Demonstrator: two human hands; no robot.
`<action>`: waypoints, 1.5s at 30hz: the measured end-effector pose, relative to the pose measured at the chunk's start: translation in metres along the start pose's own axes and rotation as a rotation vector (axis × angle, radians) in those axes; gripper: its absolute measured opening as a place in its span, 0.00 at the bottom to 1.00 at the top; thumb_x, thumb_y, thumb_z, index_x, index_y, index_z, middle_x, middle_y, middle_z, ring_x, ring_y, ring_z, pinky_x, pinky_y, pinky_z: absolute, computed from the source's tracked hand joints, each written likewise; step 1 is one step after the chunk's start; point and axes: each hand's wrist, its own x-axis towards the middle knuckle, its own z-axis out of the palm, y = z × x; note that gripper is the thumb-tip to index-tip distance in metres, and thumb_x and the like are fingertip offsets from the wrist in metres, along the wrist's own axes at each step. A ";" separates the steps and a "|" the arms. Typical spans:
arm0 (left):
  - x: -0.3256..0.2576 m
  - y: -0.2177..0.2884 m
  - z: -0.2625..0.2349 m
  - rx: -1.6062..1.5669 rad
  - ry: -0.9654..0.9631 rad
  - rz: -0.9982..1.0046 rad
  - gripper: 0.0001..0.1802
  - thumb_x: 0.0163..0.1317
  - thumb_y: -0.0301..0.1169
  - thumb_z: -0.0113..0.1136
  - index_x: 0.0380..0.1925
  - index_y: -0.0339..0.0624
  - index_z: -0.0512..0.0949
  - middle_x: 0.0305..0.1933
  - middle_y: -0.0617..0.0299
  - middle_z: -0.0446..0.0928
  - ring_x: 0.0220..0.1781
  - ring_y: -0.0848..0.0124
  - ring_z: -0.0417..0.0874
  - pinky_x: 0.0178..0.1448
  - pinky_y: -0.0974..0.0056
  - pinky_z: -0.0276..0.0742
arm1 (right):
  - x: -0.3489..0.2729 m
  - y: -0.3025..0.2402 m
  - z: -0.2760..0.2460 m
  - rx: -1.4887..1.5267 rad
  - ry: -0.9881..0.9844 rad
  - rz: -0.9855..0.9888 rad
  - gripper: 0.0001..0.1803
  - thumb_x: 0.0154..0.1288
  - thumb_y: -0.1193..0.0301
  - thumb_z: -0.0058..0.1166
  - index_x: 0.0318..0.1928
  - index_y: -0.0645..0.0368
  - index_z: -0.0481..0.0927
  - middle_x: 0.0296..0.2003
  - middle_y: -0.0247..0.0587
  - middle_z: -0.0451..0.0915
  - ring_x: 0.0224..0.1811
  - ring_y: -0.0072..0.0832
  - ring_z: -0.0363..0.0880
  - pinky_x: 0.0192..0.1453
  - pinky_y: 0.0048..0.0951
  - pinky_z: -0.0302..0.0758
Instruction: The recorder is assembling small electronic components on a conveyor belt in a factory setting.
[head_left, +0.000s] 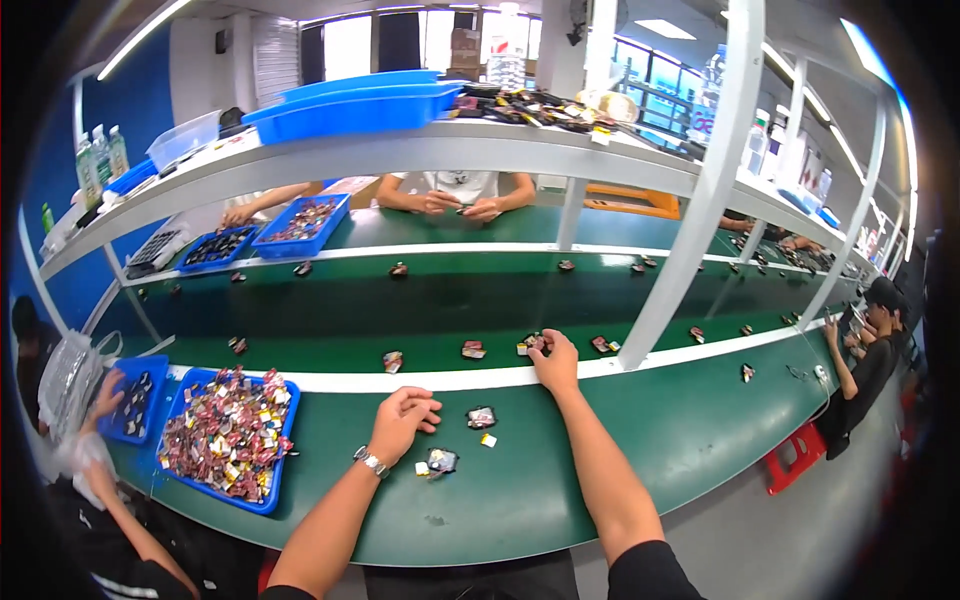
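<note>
My right hand (557, 362) reaches over the white rail, with its thumb and fingers closed on a small electronic part (523, 349) in dark red, black and yellow-white at the belt's near side. Over the green table, my left hand (402, 418) is half curled, fingers apart, with nothing visible in it. Just right of it lies a small black-framed part (481, 417). A small white and yellow square (488, 440) lies below that part. Nearer to me sits another black and silver part (441, 461), with a pale square beside it. A watch (371, 461) circles my left wrist.
A blue tray (293, 420) heaped with small parts stands at the left, beside a smaller blue bin (155, 400) and a co-worker's hands. Parts lie spaced along the green belt (330, 340). A white post (690, 220) rises at the right, carrying the overhead shelf (400, 150).
</note>
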 end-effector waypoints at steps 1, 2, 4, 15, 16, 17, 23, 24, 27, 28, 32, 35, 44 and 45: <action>0.001 -0.001 -0.002 -0.015 -0.020 -0.015 0.12 0.67 0.26 0.53 0.48 0.31 0.72 0.44 0.50 0.81 0.38 0.69 0.83 0.40 0.67 0.82 | -0.007 -0.011 0.000 0.013 -0.021 -0.007 0.30 0.50 0.71 0.67 0.56 0.60 0.74 0.44 0.46 0.81 0.51 0.43 0.75 0.56 0.41 0.73; -0.003 0.001 -0.008 -0.042 -0.025 -0.026 0.13 0.68 0.27 0.53 0.49 0.31 0.72 0.45 0.51 0.81 0.37 0.69 0.83 0.39 0.67 0.82 | -0.020 -0.035 -0.003 0.145 -0.152 -0.055 0.31 0.51 0.71 0.67 0.57 0.58 0.74 0.46 0.44 0.81 0.53 0.41 0.75 0.57 0.40 0.73; -0.007 0.008 -0.011 -0.037 -0.075 -0.046 0.16 0.71 0.31 0.50 0.52 0.32 0.72 0.46 0.50 0.80 0.39 0.69 0.83 0.41 0.67 0.82 | -0.046 -0.075 -0.021 0.304 -0.391 -0.157 0.33 0.51 0.73 0.67 0.60 0.54 0.73 0.49 0.39 0.81 0.55 0.37 0.74 0.58 0.37 0.72; -0.001 0.012 -0.021 -0.149 -0.353 -0.168 0.23 0.70 0.28 0.52 0.62 0.30 0.68 0.52 0.55 0.78 0.45 0.70 0.83 0.48 0.67 0.82 | -0.099 -0.144 -0.026 0.296 -0.626 -0.501 0.28 0.55 0.80 0.60 0.59 0.50 0.76 0.58 0.43 0.71 0.60 0.40 0.70 0.60 0.36 0.73; -0.003 0.013 -0.018 -0.167 -0.332 -0.169 0.23 0.69 0.27 0.52 0.63 0.32 0.67 0.52 0.54 0.78 0.47 0.69 0.83 0.51 0.66 0.83 | -0.100 -0.141 -0.024 0.264 -0.576 -0.583 0.28 0.54 0.80 0.60 0.58 0.51 0.76 0.57 0.42 0.72 0.61 0.40 0.70 0.61 0.37 0.72; -0.004 0.015 -0.015 -0.186 -0.312 -0.170 0.23 0.69 0.25 0.52 0.64 0.33 0.67 0.52 0.54 0.78 0.49 0.68 0.83 0.53 0.64 0.84 | -0.101 -0.138 -0.022 0.232 -0.524 -0.666 0.28 0.52 0.81 0.60 0.57 0.52 0.77 0.57 0.42 0.74 0.61 0.41 0.69 0.62 0.37 0.72; -0.007 0.016 -0.014 -0.187 -0.259 -0.162 0.21 0.68 0.23 0.52 0.61 0.38 0.69 0.52 0.53 0.78 0.51 0.66 0.83 0.56 0.61 0.84 | -0.104 -0.143 -0.012 0.139 -0.356 -0.793 0.16 0.52 0.78 0.64 0.43 0.55 0.80 0.55 0.39 0.74 0.58 0.43 0.71 0.58 0.39 0.73; -0.007 0.016 -0.014 -0.189 -0.257 -0.164 0.21 0.68 0.23 0.52 0.61 0.38 0.69 0.52 0.53 0.78 0.51 0.66 0.83 0.56 0.61 0.84 | -0.105 -0.144 -0.012 0.139 -0.360 -0.791 0.16 0.52 0.78 0.64 0.43 0.55 0.80 0.55 0.39 0.74 0.58 0.43 0.71 0.58 0.39 0.73; -0.007 0.016 -0.012 -0.158 -0.274 -0.174 0.20 0.68 0.22 0.52 0.59 0.37 0.69 0.52 0.53 0.79 0.51 0.66 0.83 0.56 0.61 0.84 | -0.107 -0.146 -0.013 0.158 -0.443 -0.720 0.12 0.51 0.76 0.65 0.37 0.56 0.79 0.54 0.39 0.75 0.57 0.42 0.72 0.58 0.40 0.73; -0.007 0.015 -0.013 -0.162 -0.282 -0.170 0.20 0.68 0.22 0.52 0.59 0.37 0.69 0.52 0.54 0.79 0.51 0.66 0.83 0.56 0.61 0.83 | -0.107 -0.145 -0.012 0.151 -0.444 -0.732 0.11 0.50 0.76 0.65 0.35 0.57 0.77 0.53 0.40 0.75 0.57 0.42 0.72 0.58 0.40 0.73; -0.008 0.021 -0.008 -0.126 -0.286 -0.173 0.19 0.68 0.21 0.51 0.59 0.36 0.69 0.53 0.54 0.78 0.52 0.66 0.82 0.56 0.62 0.83 | -0.105 -0.145 -0.012 0.123 -0.423 -0.760 0.11 0.49 0.77 0.66 0.33 0.57 0.76 0.52 0.40 0.75 0.57 0.42 0.72 0.58 0.40 0.73; -0.007 0.021 -0.008 -0.122 -0.291 -0.181 0.19 0.67 0.20 0.50 0.59 0.35 0.69 0.54 0.54 0.77 0.52 0.67 0.82 0.57 0.62 0.83 | -0.104 -0.145 -0.011 0.109 -0.428 -0.751 0.11 0.49 0.77 0.66 0.32 0.57 0.76 0.52 0.40 0.75 0.57 0.41 0.72 0.59 0.39 0.73; -0.006 0.019 -0.009 -0.116 -0.293 -0.184 0.18 0.67 0.20 0.50 0.57 0.36 0.69 0.53 0.55 0.78 0.52 0.67 0.82 0.57 0.62 0.82 | -0.102 -0.139 -0.009 0.087 -0.466 -0.777 0.09 0.52 0.75 0.64 0.36 0.55 0.83 0.53 0.37 0.75 0.57 0.39 0.72 0.59 0.38 0.73; -0.005 0.018 -0.010 -0.126 -0.295 -0.185 0.19 0.66 0.19 0.50 0.58 0.36 0.69 0.53 0.54 0.78 0.53 0.67 0.81 0.58 0.61 0.82 | -0.102 -0.140 -0.009 0.088 -0.464 -0.778 0.09 0.52 0.75 0.64 0.36 0.55 0.83 0.53 0.37 0.75 0.57 0.39 0.72 0.59 0.38 0.73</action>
